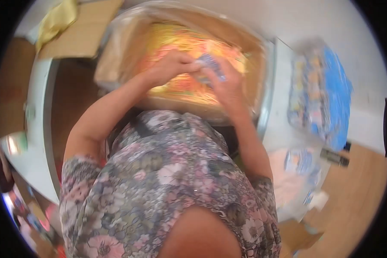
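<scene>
Over the box, my two hands meet at a small clear packet with blue-and-white print (211, 64), blurred by motion. My right hand (228, 84) is closed around it from the right. From the left, my left hand (173, 68) pinches its near-left edge with the fingertips. Below them stands an open cardboard box (176, 103) lined with clear plastic. Many thin yellow, orange and pink pieces (172, 36) fill it; motion smears them too much to tell their kind.
To the right, a clear bag of small packets with a blue side (337, 86) lies on a white surface. Nearer sits a pinkish plastic bag (290, 180), beside a small dark object (334, 157). Cardboard (84, 32) with a yellow sheet (58, 19) and a white table edge (41, 129) are at left.
</scene>
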`<state>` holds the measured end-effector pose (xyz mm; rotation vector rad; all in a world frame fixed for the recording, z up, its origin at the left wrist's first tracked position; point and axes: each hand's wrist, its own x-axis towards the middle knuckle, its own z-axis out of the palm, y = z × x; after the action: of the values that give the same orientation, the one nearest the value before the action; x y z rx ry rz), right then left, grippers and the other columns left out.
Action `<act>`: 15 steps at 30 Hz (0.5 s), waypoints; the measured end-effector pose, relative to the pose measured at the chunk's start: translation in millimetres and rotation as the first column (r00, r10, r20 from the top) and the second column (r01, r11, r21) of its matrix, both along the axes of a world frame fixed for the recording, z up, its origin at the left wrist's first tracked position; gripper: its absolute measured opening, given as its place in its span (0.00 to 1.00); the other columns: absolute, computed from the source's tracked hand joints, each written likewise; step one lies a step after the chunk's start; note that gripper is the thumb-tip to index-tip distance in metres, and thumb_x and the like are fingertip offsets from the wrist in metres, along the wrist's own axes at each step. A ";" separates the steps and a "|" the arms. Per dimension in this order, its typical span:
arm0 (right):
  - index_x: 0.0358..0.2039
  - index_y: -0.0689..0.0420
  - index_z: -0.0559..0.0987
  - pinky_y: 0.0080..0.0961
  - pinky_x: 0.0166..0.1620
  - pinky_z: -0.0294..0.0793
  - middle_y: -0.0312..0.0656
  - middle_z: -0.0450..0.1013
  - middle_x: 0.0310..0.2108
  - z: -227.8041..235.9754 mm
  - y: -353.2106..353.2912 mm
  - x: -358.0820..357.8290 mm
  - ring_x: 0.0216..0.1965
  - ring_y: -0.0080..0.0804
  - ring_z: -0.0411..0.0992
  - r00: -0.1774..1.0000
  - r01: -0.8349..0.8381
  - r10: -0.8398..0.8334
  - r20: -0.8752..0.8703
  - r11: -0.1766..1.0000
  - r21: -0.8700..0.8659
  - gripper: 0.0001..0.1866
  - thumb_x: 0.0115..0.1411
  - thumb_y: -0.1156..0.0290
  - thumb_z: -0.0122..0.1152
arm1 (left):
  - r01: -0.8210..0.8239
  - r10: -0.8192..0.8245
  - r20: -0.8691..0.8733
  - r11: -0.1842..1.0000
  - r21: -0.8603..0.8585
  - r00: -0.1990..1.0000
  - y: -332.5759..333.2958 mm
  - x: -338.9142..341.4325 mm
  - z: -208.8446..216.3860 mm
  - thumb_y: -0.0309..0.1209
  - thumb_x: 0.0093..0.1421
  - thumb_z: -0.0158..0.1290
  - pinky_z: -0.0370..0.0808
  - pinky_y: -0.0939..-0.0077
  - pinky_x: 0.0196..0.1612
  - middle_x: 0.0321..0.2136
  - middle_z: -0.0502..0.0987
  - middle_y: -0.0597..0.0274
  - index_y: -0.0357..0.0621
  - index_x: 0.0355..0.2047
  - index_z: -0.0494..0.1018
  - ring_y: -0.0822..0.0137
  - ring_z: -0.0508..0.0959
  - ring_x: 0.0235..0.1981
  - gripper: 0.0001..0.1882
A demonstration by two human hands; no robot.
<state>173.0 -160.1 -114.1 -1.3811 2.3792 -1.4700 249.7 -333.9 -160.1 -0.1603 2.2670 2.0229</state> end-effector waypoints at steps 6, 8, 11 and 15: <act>0.40 0.61 0.76 0.18 0.36 0.70 0.37 0.75 0.32 25.2 116.3 -8.9 0.31 0.20 0.71 0.954 0.198 -0.203 0.220 0.979 0.044 0.15 0.51 0.77 0.63 | -0.098 0.108 0.085 0.988 -0.116 0.990 -7.8 17.7 15.8 0.33 0.56 0.53 0.68 0.74 0.49 0.38 0.77 0.56 0.32 0.42 0.73 0.66 0.75 0.43 0.17; 0.40 0.62 0.76 0.18 0.36 0.70 0.36 0.75 0.32 41.0 182.5 -4.7 0.32 0.20 0.71 0.886 0.341 -0.339 0.318 0.939 0.050 0.15 0.50 0.79 0.62 | -0.029 0.053 0.137 0.984 -0.174 0.989 -13.6 19.6 25.0 0.34 0.55 0.56 0.69 0.74 0.48 0.38 0.78 0.56 0.34 0.41 0.75 0.69 0.75 0.41 0.17; 0.41 0.63 0.76 0.20 0.37 0.70 0.36 0.74 0.33 46.7 281.1 -12.4 0.34 0.22 0.71 0.632 0.739 -0.763 0.139 0.647 0.191 0.14 0.51 0.77 0.59 | 0.060 -0.007 0.176 0.953 -0.297 0.984 -13.9 10.5 31.6 0.32 0.56 0.55 0.71 0.75 0.45 0.35 0.79 0.59 0.34 0.39 0.75 0.71 0.76 0.38 0.15; 0.41 0.66 0.75 0.27 0.39 0.70 0.46 0.75 0.32 -2.7 377.7 -30.1 0.32 0.35 0.71 0.424 0.901 -0.767 -0.481 0.306 0.306 0.19 0.50 0.68 0.61 | 0.107 -0.150 -0.019 0.782 -0.614 0.988 -5.9 -34.2 7.8 0.31 0.51 0.57 0.72 0.68 0.35 0.29 0.77 0.51 0.35 0.31 0.76 0.58 0.77 0.31 0.11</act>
<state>142.9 217.6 -116.8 -0.0366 3.5387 -0.4380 215.6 -339.8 -152.3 0.0225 2.8076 1.1699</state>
